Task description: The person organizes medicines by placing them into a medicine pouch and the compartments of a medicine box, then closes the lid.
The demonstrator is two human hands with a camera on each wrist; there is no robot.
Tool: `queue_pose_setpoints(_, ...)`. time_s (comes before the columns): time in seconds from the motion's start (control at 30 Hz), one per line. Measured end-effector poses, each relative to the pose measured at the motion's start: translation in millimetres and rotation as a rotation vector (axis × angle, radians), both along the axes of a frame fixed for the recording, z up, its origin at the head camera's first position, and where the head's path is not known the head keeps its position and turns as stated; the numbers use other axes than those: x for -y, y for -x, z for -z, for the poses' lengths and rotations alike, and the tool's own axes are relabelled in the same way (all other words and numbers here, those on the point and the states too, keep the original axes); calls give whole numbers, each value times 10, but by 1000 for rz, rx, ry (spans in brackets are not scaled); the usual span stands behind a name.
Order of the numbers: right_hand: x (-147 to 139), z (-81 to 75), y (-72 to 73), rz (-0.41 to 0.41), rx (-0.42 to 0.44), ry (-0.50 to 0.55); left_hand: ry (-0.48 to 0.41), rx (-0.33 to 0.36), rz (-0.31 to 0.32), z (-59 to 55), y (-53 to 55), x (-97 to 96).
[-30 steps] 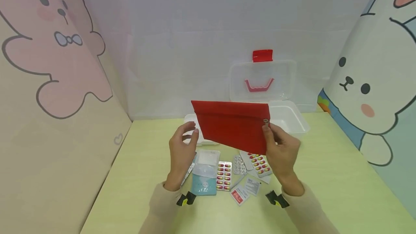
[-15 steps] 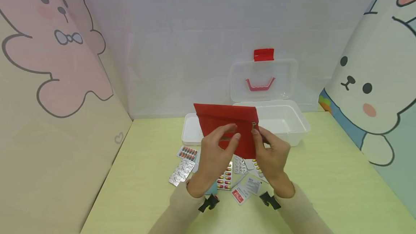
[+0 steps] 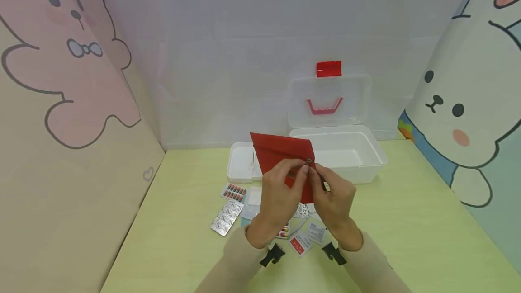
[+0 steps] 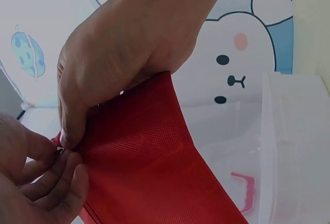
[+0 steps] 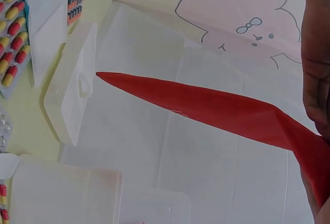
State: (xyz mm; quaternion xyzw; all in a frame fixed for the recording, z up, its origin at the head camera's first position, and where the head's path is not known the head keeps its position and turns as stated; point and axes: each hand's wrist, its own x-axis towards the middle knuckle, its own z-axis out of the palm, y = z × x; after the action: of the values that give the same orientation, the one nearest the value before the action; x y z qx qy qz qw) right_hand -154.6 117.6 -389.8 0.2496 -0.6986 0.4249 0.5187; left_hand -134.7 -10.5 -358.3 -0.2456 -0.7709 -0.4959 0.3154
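Both hands hold a red zip pouch (image 3: 281, 148) up above the table, tilted. My left hand (image 3: 282, 191) pinches at the zipper pull (image 3: 308, 161) near the pouch's right end. My right hand (image 3: 335, 196) grips that same end, thumb and fingertips right beside the left ones. In the left wrist view the fingertips of the left hand (image 4: 46, 182) and right hand (image 4: 124, 48) meet at the pouch's corner, and the mesh-like red fabric (image 4: 144, 141) hangs between them. The right wrist view shows the pouch (image 5: 206, 105) nearly edge-on.
Behind the pouch stands a white plastic box (image 3: 354, 153), its clear lid (image 3: 329, 94) raised. A white tray (image 3: 240, 164) lies to its left. Below the hands are blister packs (image 3: 226, 217), red-and-yellow capsules (image 5: 14, 25) and small sachets (image 3: 301, 243).
My left hand has come from the pouch's left side across to the zipper pull. The right hand has shifted left, turning the pouch so it looks narrower.
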Motion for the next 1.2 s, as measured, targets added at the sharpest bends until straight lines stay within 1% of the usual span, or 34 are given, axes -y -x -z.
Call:
queue_pose_setpoints(0.13, 13, -4, -14, -16, 13, 2, 5, -10, -4, -8, 3, 8)
queue_pose_setpoints(0.37, 9, 3, -21, -27, 20, 26, 51, -55, 41, 1, 15, 16)
queue_pose_setpoints(0.47, 8, 0, -20, -23, 16, 35, 67, -69, 44, 7, 17, 18)
queue_pose_setpoints(0.63, 13, -7, -32, -15, 15, 37, 63, -74, 28, 15, 9, 22)
queue_pose_setpoints(0.93, 9, -14, -36, -51, 9, 42, 52, -72, 6, 13, 14, 66)
queue_pose_setpoints(1.07, 0, -12, -25, -50, 0, 37, 55, -74, -17, 32, 37, 108)
queue_pose_setpoints(1.2, -21, -38, -20, -38, -3, 48, 60, -61, -47, 66, 77, 175)
